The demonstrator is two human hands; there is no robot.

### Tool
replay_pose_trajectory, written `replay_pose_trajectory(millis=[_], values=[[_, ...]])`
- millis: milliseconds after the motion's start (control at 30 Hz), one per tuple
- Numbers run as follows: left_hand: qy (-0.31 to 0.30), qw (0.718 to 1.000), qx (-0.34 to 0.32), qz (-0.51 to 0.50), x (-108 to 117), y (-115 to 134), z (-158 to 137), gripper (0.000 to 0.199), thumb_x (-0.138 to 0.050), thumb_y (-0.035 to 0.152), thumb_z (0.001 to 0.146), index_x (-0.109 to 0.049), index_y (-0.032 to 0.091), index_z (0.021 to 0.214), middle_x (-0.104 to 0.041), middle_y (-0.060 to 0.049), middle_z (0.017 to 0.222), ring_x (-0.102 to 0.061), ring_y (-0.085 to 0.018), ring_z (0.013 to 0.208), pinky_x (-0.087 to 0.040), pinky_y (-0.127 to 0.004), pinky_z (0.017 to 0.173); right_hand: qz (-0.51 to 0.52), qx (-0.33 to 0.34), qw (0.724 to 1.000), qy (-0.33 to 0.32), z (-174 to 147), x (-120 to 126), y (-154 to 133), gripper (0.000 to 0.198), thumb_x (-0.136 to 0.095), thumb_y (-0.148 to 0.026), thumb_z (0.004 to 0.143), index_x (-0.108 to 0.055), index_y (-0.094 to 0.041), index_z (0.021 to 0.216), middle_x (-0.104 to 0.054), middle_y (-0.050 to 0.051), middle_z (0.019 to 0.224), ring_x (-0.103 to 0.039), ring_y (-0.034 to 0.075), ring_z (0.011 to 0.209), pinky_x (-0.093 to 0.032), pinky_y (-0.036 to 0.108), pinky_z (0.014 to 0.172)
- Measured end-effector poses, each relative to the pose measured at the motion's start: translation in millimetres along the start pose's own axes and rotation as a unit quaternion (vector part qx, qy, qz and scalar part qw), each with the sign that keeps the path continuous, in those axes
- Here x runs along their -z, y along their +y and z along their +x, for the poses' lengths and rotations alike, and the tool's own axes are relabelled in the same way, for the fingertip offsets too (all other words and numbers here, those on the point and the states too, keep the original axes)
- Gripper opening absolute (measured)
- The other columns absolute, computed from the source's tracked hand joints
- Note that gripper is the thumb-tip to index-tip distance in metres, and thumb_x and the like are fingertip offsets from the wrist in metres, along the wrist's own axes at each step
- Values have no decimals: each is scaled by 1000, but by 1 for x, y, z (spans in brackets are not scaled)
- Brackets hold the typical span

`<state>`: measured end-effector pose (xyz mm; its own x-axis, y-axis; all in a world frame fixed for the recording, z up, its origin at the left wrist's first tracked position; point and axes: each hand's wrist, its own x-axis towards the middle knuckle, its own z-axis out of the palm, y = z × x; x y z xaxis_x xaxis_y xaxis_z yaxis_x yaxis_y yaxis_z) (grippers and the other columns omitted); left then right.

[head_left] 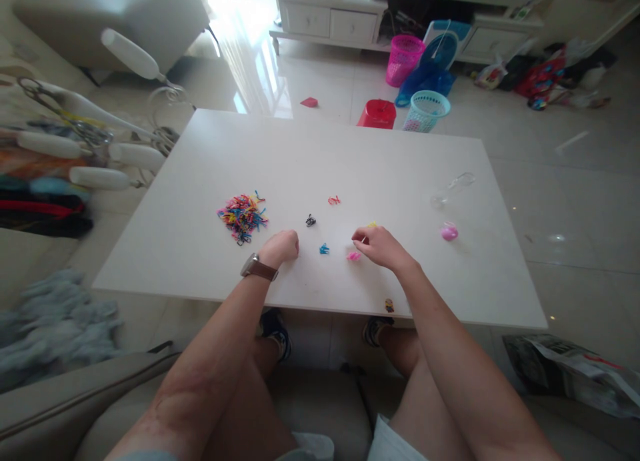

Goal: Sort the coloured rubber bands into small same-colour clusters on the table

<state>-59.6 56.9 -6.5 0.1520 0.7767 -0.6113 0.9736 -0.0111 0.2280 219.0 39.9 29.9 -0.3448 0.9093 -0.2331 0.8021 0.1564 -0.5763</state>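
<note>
My left hand (284, 247) rests low over the white table (280, 151), its fingers curled closed; whatever they may hold is hidden. A wristwatch with a brown strap is on that wrist. Left of it lies a heap of small multicoloured loop-like pieces (243, 216). My right hand (379, 245) is pinched, thumb and forefinger close together, and I cannot make out what is between them. Just under its fingertips sits a pink cluster (353, 256), and a yellow cluster (372, 225) is partly covered behind it. Between the hands are a blue cluster (324, 249), a black cluster (311, 220) and a red cluster (334, 200).
To the right on the table are a clear plastic object (453, 189) and a pink round item (449, 232). A small yellow-and-dark figure (389, 306) lies by the near edge. Beyond the table stand a red stool or bin (379, 113) and a light-blue basket (429, 106).
</note>
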Motion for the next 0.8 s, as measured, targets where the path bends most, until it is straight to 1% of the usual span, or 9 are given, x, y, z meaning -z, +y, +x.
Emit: replay_pose_trajectory(millis=[100,200,267,367,467,533,633,733,800], values=[[7,1000,-25,-14,1,1,0,16,-63,9,67,-74,16,76,-77,-12,84,-72,-24,79,-52,-30,72,3,4,1000,-3,0,-1,-1,16,-60,-19,90,-76,-21,92,-77,2,84,-69,15,76,-47,26,71],[-19,991,-79,-105,2,8,1,11,-62,13,72,-72,15,77,-76,-9,80,-69,-20,73,-49,-27,65,17,8,1000,-8,0,-3,-2,14,-63,-16,88,-76,-20,92,-77,2,82,-69,15,75,-47,25,70],[-40,974,-132,-181,2,16,2,9,-63,18,75,-71,15,78,-75,-6,75,-66,-17,68,-47,-25,61,41,15,999,-20,1,-6,-4,13,-65,-14,86,-75,-19,93,-76,2,78,-69,14,73,-48,24,70],[-53,938,-215,-267,0,30,2,11,-64,23,76,-70,15,79,-72,-4,70,-64,-15,65,-45,-25,59,93,37,994,-39,1,-11,-8,11,-69,-14,85,-75,-18,93,-75,1,76,-70,14,72,-49,24,71],[-65,908,-263,-318,-3,40,1,13,-65,26,76,-71,15,81,-72,-5,70,-64,-15,66,-46,-25,61,119,61,990,-44,1,-15,-14,10,-71,-15,85,-75,-18,92,-76,2,80,-70,14,75,-50,23,72],[-68,898,-273,-339,-4,43,0,13,-66,26,76,-71,14,81,-72,-4,70,-64,-15,66,-46,-26,62,120,75,989,-46,1,-16,-17,8,-70,-15,86,-76,-19,88,-77,2,81,-69,14,75,-49,23,71],[-65,892,-275,-354,-4,44,-1,14,-68,28,78,-71,15,81,-71,-4,70,-63,-14,66,-45,-25,62,115,84,989,-49,1,-15,-18,9,-69,-15,86,-76,-19,81,-76,1,77,-68,13,72,-47,23,68],[-42,897,-260,-356,-1,42,-2,19,-70,33,80,-72,15,86,-72,-5,73,-65,-15,68,-47,-25,61,86,65,993,-41,2,-10,-11,10,-69,-14,85,-76,-19,81,-75,0,73,-67,13,70,-47,23,68],[-8,909,-237,-343,1,39,-2,18,-71,32,81,-71,14,86,-73,-6,75,-65,-16,69,-47,-25,61,48,41,998,-31,3,-6,-2,9,-70,-14,84,-77,-19,80,-75,1,74,-67,13,71,-47,23,68]])
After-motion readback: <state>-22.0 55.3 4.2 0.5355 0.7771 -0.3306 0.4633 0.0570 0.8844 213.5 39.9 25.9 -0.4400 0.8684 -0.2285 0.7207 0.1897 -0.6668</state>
